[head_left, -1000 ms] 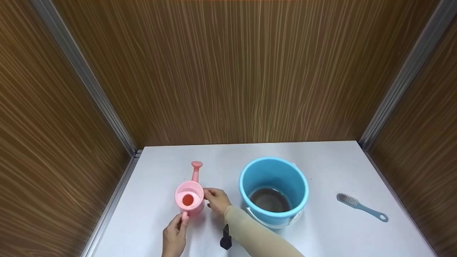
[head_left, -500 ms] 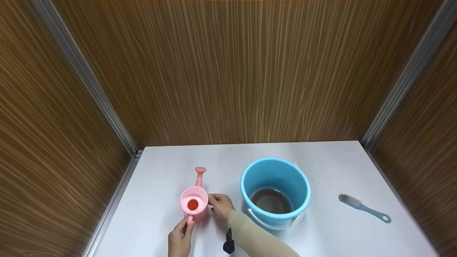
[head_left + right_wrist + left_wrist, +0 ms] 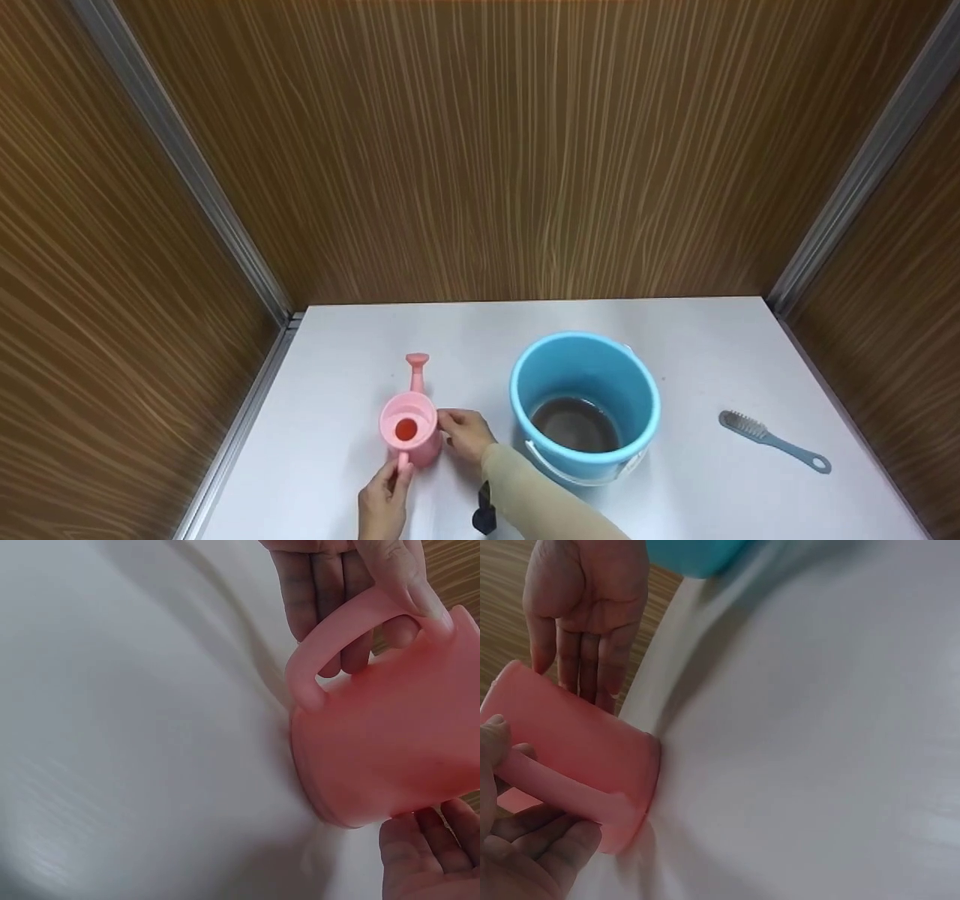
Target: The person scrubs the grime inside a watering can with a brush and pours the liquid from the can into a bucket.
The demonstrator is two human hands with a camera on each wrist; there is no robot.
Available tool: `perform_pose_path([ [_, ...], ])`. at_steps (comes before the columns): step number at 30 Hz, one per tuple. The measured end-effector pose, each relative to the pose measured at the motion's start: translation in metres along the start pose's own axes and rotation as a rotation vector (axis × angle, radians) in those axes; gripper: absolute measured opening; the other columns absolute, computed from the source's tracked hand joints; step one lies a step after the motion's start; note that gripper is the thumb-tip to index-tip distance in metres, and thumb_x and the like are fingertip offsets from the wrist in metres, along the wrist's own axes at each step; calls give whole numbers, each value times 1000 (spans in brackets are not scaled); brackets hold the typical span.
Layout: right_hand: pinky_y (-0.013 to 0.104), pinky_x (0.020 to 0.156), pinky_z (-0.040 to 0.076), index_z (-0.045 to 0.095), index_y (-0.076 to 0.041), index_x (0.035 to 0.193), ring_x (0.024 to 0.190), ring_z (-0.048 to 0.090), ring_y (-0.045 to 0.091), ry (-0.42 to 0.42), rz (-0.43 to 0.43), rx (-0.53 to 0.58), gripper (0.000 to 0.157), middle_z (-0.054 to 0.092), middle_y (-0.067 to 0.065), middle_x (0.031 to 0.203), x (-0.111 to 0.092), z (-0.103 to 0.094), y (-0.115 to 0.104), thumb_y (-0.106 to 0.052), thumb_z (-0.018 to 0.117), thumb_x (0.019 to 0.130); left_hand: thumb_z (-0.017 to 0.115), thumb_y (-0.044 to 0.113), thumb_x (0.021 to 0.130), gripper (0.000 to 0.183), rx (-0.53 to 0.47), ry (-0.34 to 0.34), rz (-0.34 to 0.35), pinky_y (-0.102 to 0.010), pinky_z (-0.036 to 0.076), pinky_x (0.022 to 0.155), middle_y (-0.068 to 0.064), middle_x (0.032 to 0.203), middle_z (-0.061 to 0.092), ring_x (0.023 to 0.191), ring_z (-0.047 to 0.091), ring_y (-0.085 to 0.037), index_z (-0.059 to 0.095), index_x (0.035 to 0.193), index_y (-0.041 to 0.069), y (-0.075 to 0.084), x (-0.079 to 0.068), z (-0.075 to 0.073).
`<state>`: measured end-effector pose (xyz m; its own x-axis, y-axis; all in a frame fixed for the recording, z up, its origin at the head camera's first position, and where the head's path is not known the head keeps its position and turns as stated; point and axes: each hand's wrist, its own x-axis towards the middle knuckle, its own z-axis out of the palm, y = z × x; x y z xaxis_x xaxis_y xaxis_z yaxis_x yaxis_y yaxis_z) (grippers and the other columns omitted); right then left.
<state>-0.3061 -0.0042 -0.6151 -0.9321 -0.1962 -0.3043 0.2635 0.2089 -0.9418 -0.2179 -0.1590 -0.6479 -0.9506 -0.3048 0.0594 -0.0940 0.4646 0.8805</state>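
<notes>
A pink watering can [image 3: 427,448] stands upright on the white table, its spout pointing to the back wall. Through its round top opening the inside looks orange-red. My left hand [image 3: 384,501] grips the can's handle [image 3: 337,628], the thumb on its upper end and the fingers reaching through the loop. On the opposite flank, my right hand [image 3: 466,435] touches the can's wall with nearly straight fingertips. In the left wrist view the right hand [image 3: 592,592] extends its fingers along the side of the can [image 3: 577,735], whose base meets the tabletop.
Right of the can stands a light blue bucket [image 3: 585,367] with a white bail [image 3: 547,466] and a dark grey round area at its bottom. A blue-grey brush [image 3: 784,448] lies at the far right. Wood-grain walls [image 3: 525,150] close off the back and sides.
Both hands and the watering can have shifted slightly toward the person and to the right, mostly in the first half second. Since then they have hardly moved.
</notes>
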Motion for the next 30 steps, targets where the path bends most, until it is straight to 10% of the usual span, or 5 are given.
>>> perform_pose_path([
  [30, 47, 97, 44, 59, -15, 131, 120, 54, 27, -57, -35, -90, 53, 59, 3, 131, -11, -7, -13, -53, 51, 95, 56, 33, 98, 32, 6, -40, -15, -24, 50, 68, -3, 90, 68, 79, 59, -12, 65, 111, 6, 3, 8, -2],
])
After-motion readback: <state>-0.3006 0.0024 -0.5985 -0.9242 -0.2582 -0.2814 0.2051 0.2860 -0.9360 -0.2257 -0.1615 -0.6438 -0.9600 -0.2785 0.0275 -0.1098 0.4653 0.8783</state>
